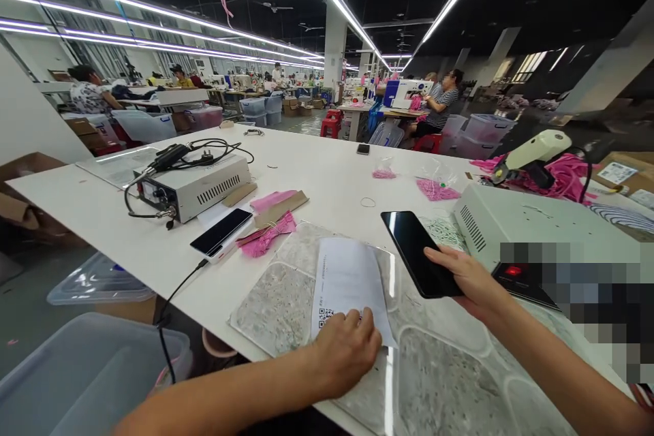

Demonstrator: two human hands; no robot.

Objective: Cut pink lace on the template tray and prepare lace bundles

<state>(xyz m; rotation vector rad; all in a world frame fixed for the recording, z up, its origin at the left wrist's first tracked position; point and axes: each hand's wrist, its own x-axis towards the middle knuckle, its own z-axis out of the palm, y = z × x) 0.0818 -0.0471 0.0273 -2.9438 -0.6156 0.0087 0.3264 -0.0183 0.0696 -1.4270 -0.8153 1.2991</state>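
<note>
My right hand [473,277] grips a black smartphone [416,252], its dark screen facing up, above the right side of a grey marbled mat. A white sheet of paper [350,272] printed with QR codes lies on the marbled mat [278,303]. My left hand [350,351] is at the sheet's lower edge with its fingers curled closed on it; the fingertips and part of one code are hidden. Another phone [222,231], with a cable plugged in, lies to the left beside a gathered pink fabric piece [268,235].
A grey control box [204,184] with a cabled handpiece stands at the left. Another box [552,218] with a red lit switch is at the right. Pink pieces in clear bags [437,187] lie farther back. A plastic bin [92,375] sits below the table's left edge. People work beyond.
</note>
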